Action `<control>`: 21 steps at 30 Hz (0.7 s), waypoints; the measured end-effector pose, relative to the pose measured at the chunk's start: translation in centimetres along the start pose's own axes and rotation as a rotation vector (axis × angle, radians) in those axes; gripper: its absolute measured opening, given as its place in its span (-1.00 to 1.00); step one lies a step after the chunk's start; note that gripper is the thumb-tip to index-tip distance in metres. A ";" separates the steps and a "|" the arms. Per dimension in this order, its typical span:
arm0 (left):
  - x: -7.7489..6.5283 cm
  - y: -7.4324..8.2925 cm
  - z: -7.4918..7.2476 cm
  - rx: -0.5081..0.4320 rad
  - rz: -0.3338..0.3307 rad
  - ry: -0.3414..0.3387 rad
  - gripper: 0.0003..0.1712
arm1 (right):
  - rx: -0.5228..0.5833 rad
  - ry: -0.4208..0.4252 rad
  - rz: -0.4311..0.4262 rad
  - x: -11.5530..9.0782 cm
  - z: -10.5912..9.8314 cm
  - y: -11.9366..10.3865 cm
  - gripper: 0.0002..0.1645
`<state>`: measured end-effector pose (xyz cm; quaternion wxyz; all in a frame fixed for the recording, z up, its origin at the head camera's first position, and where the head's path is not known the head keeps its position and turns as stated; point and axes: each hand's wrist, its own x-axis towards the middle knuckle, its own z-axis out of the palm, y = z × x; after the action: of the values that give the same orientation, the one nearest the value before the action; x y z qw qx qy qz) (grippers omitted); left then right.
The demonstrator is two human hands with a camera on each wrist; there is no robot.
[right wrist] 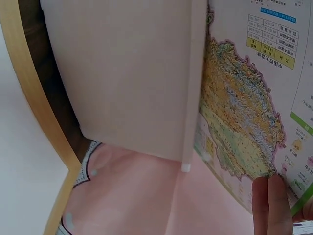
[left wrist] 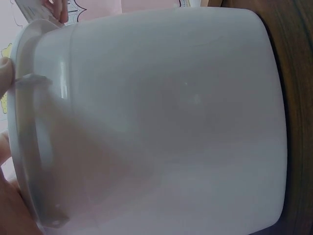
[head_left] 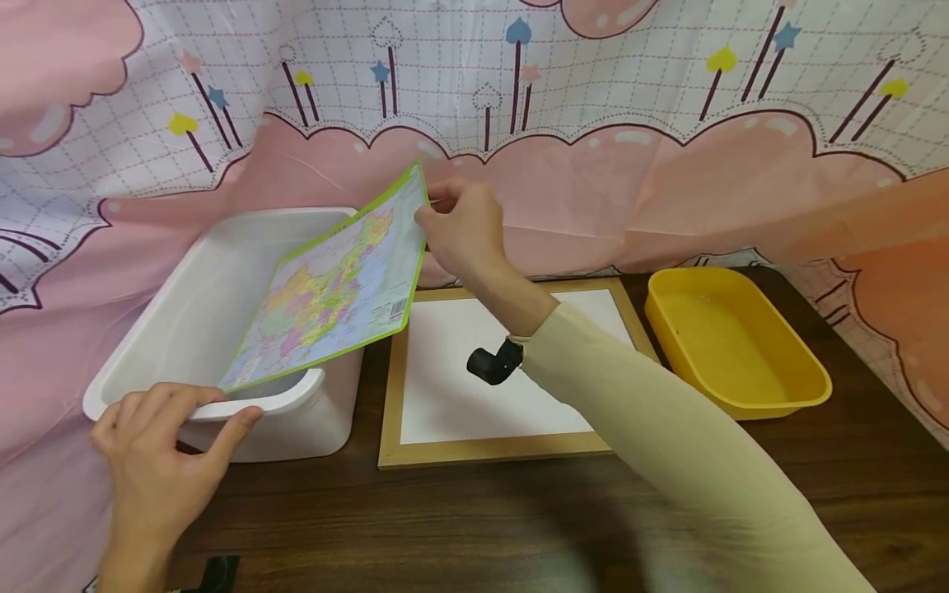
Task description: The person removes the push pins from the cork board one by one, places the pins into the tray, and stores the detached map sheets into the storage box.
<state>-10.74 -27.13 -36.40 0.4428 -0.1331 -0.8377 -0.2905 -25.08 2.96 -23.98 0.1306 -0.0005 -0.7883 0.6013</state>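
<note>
A map sheet (head_left: 326, 288) with a green border slants over the white plastic tub (head_left: 215, 239), its lower left corner at the tub's near rim. By the upper right edge, my right hand (head_left: 467, 222) pinches the sheet between thumb and fingers. In the right wrist view two fingers (right wrist: 274, 203) lie against the sheet's other side, which carries a relief map (right wrist: 244, 107). On the tub's near left rim my left hand (head_left: 159, 445) grips, fingers over the edge and thumb along the outside. The tub's outer wall (left wrist: 161, 117) fills the left wrist view.
Right of the tub lies a wood-framed white board (head_left: 489, 379), partly under my right forearm. A yellow plastic tray (head_left: 734, 338) stands at the right. All rest on a dark wooden table (head_left: 356, 519). A patterned pink and white cloth (head_left: 593, 181) hangs behind.
</note>
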 end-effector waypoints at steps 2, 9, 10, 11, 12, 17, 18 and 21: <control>-0.1 0.0 0.0 -0.001 0.004 0.001 -0.06 | -0.002 -0.005 0.008 0.0 0.6 0.2 -0.69; -0.1 0.0 0.1 -0.008 -0.001 0.006 -0.06 | -0.030 -0.015 0.011 -0.1 2.3 0.4 -0.68; -0.1 0.0 0.1 -0.007 -0.002 0.006 -0.06 | -0.030 -0.023 0.013 -0.1 2.5 0.4 -0.68; -0.1 0.0 0.1 -0.005 -0.003 0.005 -0.06 | -0.013 -0.038 0.021 -0.2 2.7 0.4 -0.67; -0.1 0.0 0.1 -0.004 -0.005 0.004 -0.05 | -0.001 -0.053 0.028 -0.2 2.9 0.4 -0.66; 0.0 0.0 0.1 0.004 -0.005 0.000 -0.05 | 0.031 -0.137 0.050 -0.3 3.7 0.5 -0.63; 0.0 0.0 0.0 0.004 -0.005 -0.002 -0.05 | 0.010 -0.151 0.047 -0.4 3.8 0.6 -0.62; 0.0 -0.1 0.1 0.005 -0.002 -0.003 -0.05 | 0.021 -0.230 0.050 -0.5 4.0 0.8 -0.58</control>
<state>-10.80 -27.17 -36.48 0.4416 -0.1312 -0.8393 -0.2885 -25.52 -0.69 -25.77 0.0241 0.0502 -0.7915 0.6086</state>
